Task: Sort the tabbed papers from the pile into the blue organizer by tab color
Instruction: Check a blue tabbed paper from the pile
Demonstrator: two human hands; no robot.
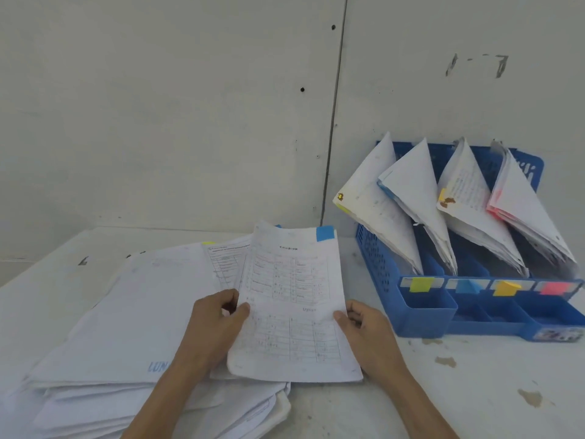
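Pinched at its side edges, thumbs on top, one printed sheet (294, 312) sits in the grip of the left hand (218, 315) and right hand (364, 321). A blue tab (325, 232) marks its far right corner. It lies over the pile (126, 327) on the desk (474, 391). To the right stands the blue organizer (376, 258), with papers in its four slots.

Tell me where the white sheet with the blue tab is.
Head view, low centre: the left hand and right hand hold the white sheet with the blue tab over the paper pile, left of the blue plastic organizer.
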